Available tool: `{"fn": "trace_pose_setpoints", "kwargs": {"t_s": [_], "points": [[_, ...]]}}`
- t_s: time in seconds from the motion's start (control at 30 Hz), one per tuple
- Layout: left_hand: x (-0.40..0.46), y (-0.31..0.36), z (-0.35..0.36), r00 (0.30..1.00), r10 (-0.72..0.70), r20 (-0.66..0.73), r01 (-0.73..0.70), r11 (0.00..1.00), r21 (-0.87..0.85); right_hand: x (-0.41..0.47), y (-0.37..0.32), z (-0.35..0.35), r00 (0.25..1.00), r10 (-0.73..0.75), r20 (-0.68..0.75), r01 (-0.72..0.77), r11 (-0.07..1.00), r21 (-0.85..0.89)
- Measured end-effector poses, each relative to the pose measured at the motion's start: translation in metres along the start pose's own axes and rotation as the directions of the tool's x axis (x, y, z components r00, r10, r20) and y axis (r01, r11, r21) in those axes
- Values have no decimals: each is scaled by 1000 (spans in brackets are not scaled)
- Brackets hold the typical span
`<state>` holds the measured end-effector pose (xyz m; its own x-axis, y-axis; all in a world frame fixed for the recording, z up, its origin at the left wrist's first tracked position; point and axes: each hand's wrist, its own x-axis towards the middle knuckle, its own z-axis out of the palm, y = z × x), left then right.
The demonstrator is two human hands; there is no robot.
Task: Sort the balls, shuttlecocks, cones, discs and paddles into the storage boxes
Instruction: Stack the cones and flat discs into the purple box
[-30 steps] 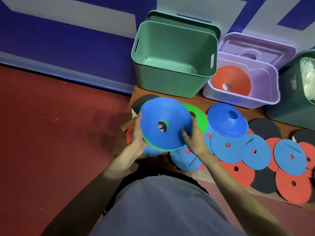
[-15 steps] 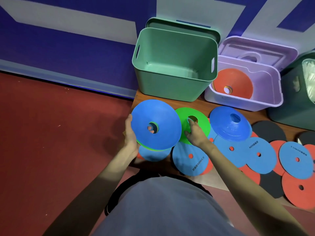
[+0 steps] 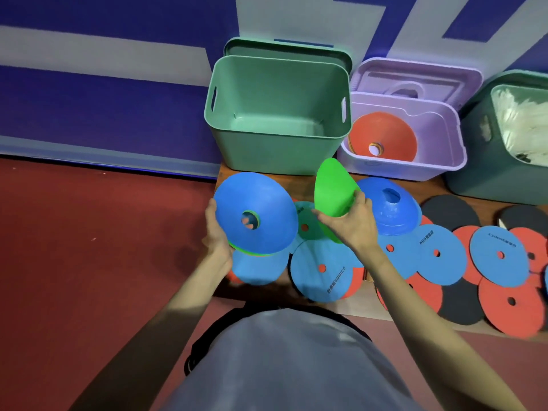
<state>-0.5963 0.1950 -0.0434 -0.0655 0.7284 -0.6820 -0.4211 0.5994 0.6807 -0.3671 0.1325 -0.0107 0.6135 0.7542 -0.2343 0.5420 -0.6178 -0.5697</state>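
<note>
Left hand (image 3: pixel 218 232) gripping blue cone stack (image 3: pixel 255 212), right hand (image 3: pixel 353 223) pinching tilted green cone (image 3: pixel 332 188), both near wooden board's (image 3: pixel 430 188) left edge, green box (image 3: pixel 275 114) behind.

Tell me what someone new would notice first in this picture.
The bright green plastic cone stands out, lifted on edge in the right hand at centre. Beside it, the left hand holds a stack topped by a blue plastic cone. Behind them sits an empty green plastic storage box, with an orange cone in the lilac box to its right.

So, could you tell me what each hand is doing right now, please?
Left hand: holding the blue-topped cone stack.
Right hand: holding the green cone.
</note>
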Motion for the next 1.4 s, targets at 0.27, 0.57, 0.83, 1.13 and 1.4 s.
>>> {"fn": "trace_pose_setpoints", "kwargs": {"t_s": [0.27, 0.57, 0.83, 1.13, 1.4], "points": [[-15, -16, 46, 985, -30, 168, 1, 985, 174, -12, 19, -49, 996, -84, 20, 58, 822, 566], [-43, -44, 99, 933, -177, 314, 117, 972, 203, -12, 55, -47, 995, -89, -48, 101, 875, 473], [-62, -57, 127, 883, -248, 398, 150, 954, 260, 3, 90, -44, 981, -41, -187, 98, 947, 305], [-61, -73, 157, 871, -258, 418, 163, 955, 249, 32, 104, -52, 992, -46, -113, 80, 947, 312], [-47, -73, 163, 943, -104, 315, 21, 967, 255, 78, 127, -45, 989, -146, -32, 149, 965, 216]]}}
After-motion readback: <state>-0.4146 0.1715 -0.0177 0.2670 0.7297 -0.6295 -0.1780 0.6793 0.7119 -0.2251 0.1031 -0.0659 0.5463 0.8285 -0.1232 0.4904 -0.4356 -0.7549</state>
